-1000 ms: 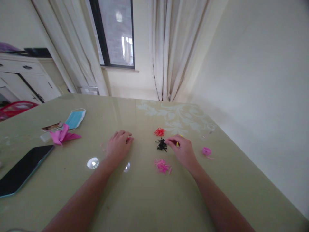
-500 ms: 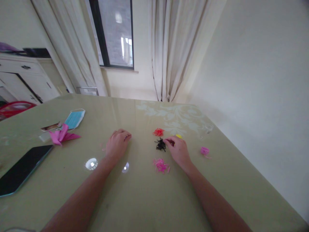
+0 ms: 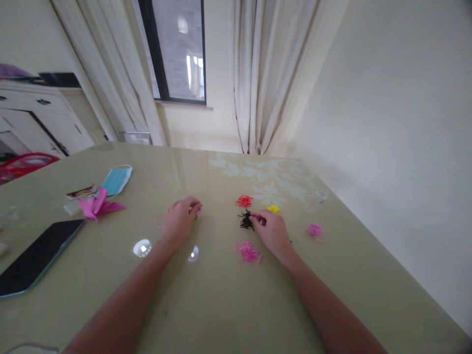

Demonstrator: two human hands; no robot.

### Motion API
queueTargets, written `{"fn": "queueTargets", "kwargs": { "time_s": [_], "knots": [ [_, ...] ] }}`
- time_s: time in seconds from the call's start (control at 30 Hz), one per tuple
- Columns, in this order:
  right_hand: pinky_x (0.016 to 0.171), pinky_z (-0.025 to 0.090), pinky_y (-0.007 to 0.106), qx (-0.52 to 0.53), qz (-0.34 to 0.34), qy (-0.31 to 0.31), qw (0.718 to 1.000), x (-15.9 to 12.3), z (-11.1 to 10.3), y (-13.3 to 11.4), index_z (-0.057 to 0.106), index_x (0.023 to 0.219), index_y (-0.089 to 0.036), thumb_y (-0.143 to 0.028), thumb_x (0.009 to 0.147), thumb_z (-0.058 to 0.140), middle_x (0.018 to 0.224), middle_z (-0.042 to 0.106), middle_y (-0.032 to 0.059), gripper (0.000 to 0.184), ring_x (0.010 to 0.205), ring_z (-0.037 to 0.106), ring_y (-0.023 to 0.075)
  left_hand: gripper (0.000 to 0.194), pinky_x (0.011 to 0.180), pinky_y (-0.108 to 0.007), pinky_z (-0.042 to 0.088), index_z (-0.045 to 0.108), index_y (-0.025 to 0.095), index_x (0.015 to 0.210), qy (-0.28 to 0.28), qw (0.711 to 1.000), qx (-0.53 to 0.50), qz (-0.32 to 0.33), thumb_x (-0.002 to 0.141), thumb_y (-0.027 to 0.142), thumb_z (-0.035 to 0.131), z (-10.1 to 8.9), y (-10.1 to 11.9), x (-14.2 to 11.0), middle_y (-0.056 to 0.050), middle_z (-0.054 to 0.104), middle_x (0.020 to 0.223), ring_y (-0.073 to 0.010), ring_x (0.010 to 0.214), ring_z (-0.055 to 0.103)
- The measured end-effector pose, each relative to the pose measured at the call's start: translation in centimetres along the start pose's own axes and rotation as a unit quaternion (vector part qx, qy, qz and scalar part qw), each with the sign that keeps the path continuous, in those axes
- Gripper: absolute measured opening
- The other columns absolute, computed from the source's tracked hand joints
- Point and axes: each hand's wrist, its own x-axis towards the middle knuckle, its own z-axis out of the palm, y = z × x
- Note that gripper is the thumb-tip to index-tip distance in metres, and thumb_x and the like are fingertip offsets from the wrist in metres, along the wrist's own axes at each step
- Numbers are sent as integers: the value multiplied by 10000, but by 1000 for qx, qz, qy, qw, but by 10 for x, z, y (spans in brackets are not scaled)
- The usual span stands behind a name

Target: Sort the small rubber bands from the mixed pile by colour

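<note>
My right hand rests on the table with thumb and index finger pinched at the right edge of a small pile of black strands. Just behind lies a pile of red strands, and in front of it a pile of pink strands. A yellow pile is partly hidden behind my right hand. To the left, my left hand lies on the table, fingers closed round something small; only a bit of colour and a dark end show at the fingertips.
A pink coiled band lies to the right, near a clear glass-like object. At the left are a dark phone or tablet, a folded pink paper shape and a blue face mask. A wall borders the table's right side.
The fingers of my left hand have shifted slightly, and a small coloured bit now shows at their tips. My right hand stays at the black pile; more of the yellow pile shows.
</note>
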Motion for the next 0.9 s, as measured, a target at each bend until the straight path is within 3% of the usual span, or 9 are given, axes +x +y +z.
{"fn": "queueTargets", "kwargs": {
  "time_s": [0.2,0.4,0.6,0.9],
  "knots": [
    [649,477,311,19,-17,18,1000,-3,-3,-9,834,955,-187,-224,914,664,793,773,73,178,627,631,192,261,794,-340,528,758,220,979,0,993,-114,-11,961,365,541,1,-1,4,-75,815,929,-240,834,735],
    [636,460,296,29,-47,21,998,-6,-4,-14,827,950,-176,-213,934,657,772,752,58,176,630,619,181,323,947,-405,548,772,182,1040,14,993,-121,9,922,285,489,3,-4,6,-128,812,1100,-275,1019,743],
    [641,470,294,42,-85,51,994,-9,-4,-18,810,911,-175,-220,957,639,737,729,52,183,621,615,179,288,877,-390,583,751,205,1060,25,989,-144,-1,916,313,527,2,-2,4,-104,824,1049,-254,925,766],
    [649,482,302,54,-117,55,990,-12,0,-20,805,928,-171,-218,975,623,723,713,51,193,624,606,176,234,904,-411,596,760,225,1017,53,979,-195,3,920,356,592,0,-1,3,-84,837,1040,-257,931,784]
  ]
}}
